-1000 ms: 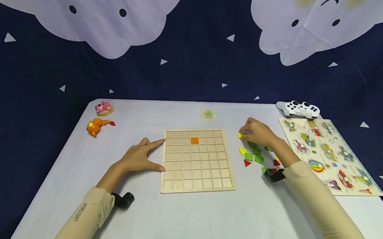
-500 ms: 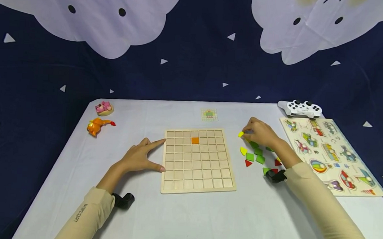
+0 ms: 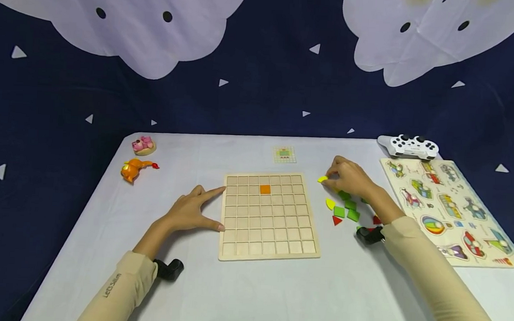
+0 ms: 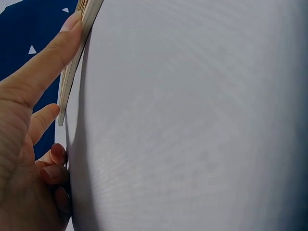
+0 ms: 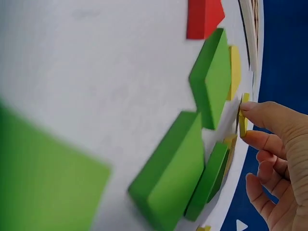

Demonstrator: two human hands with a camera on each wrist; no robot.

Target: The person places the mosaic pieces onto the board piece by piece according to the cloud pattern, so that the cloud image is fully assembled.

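Note:
My right hand (image 3: 348,177) pinches a small flat yellow block (image 3: 323,179) between thumb and index finger, just right of the board's far corner. In the right wrist view the same yellow block (image 5: 244,115) stands on edge in the pinch, close to the tabletop. The thumb and index finger of my left hand (image 3: 191,209) are spread and touch the left edge of a wooden grid board (image 3: 269,257). One orange square (image 3: 265,189) sits in a cell in its second row. Below my right hand lie green blocks (image 3: 339,212), another yellow block (image 3: 330,203) and red triangles (image 3: 337,220).
Behind the board lies a small pattern card (image 3: 285,154). A picture puzzle board (image 3: 438,199) and a white game controller (image 3: 409,147) occupy the right side. A pink figurine (image 3: 144,145) and an orange one (image 3: 135,170) stand at the far left.
The head view has shifted slightly. The pinched yellow block has moved a little left towards the board and shows more beyond the right fingertips. My left hand stays at the board's edge.

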